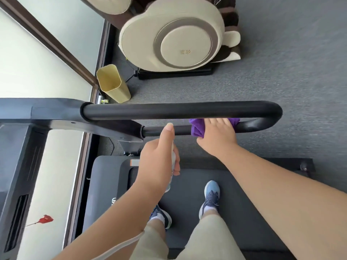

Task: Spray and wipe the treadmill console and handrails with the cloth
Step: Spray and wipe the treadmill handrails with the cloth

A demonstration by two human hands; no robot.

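A black looped handrail (169, 111) of the treadmill runs across the middle of the view, with a thinner lower bar (159, 130) beneath it. My right hand (217, 134) holds a purple cloth (196, 128) wrapped over the lower bar near its curved right end. My left hand (159, 162) grips a white spray bottle (173, 158) upright just below that bar, with the index finger on top of the nozzle. The bottle is mostly hidden by my fingers. The console is out of view to the left.
I stand on the dark treadmill belt (187, 184) in blue shoes. A cream massage chair (172, 34) and a yellow bin (112, 83) stand on the grey carpet beyond the rail. The treadmill's upright frame (20, 147) and a window lie left.
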